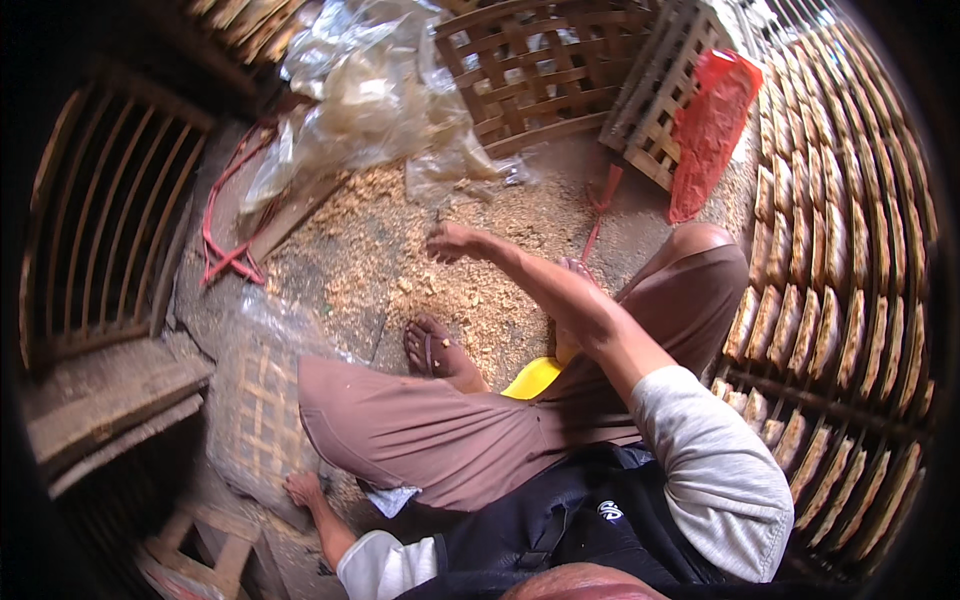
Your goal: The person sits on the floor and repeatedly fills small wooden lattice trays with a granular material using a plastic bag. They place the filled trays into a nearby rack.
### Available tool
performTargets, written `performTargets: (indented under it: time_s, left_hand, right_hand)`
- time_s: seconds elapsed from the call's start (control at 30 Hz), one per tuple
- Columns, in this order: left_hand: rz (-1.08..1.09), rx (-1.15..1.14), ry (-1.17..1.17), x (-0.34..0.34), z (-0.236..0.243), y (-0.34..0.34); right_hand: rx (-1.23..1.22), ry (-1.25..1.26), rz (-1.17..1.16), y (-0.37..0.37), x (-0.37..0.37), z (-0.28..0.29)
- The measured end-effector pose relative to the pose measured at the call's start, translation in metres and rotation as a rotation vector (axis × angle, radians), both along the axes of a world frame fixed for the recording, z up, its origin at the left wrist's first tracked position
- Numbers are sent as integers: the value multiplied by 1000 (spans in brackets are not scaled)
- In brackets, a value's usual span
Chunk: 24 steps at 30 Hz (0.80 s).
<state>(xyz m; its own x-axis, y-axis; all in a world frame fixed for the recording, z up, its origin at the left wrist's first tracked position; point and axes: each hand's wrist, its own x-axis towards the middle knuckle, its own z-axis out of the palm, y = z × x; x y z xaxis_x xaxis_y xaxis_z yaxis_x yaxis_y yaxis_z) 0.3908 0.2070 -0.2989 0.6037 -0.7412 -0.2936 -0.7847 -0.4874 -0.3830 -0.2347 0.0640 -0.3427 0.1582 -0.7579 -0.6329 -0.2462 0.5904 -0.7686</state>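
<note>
I see the right hand (452, 241) stretched out over the floor, fingers loosely curled together above a spread of pale shavings (400, 262); whether it pinches anything I cannot tell, since the fingertips point away from me. The shavings lie across the ground in front of my bent legs, reaching toward the crumpled clear plastic sheet (370, 90) and the woven bamboo basket (535, 65) behind it. My left hand (302, 489) is down at my left side, fingers spread and pressed flat on a bamboo lattice tray (262, 410) under plastic. Between the two hands my knees in brown trousers and one bare foot (438, 350) block part of the floor, and a yellow object (533, 377) shows beneath the leg. A red mesh bag (710, 125) leans on a slatted crate (665, 85). To my right, racks hold rows of pale cakes (830, 260)
</note>
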Motion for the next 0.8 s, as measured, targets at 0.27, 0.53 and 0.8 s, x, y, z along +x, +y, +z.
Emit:
performTargets:
  time_s: [0.27,0.53,0.8]
  left_hand:
    - [-113,1,377,-10,34,-107]
    - [-660,-267,1115,-259,181,-209]
    - [-1319,-207,1169,-498,365,-131]
  right_hand:
    - [-330,776,-270,-66,-192,108]
    - [-515,1014,-1825,20,-301,73]
    - [-30,933,-1631,52,-297,73]
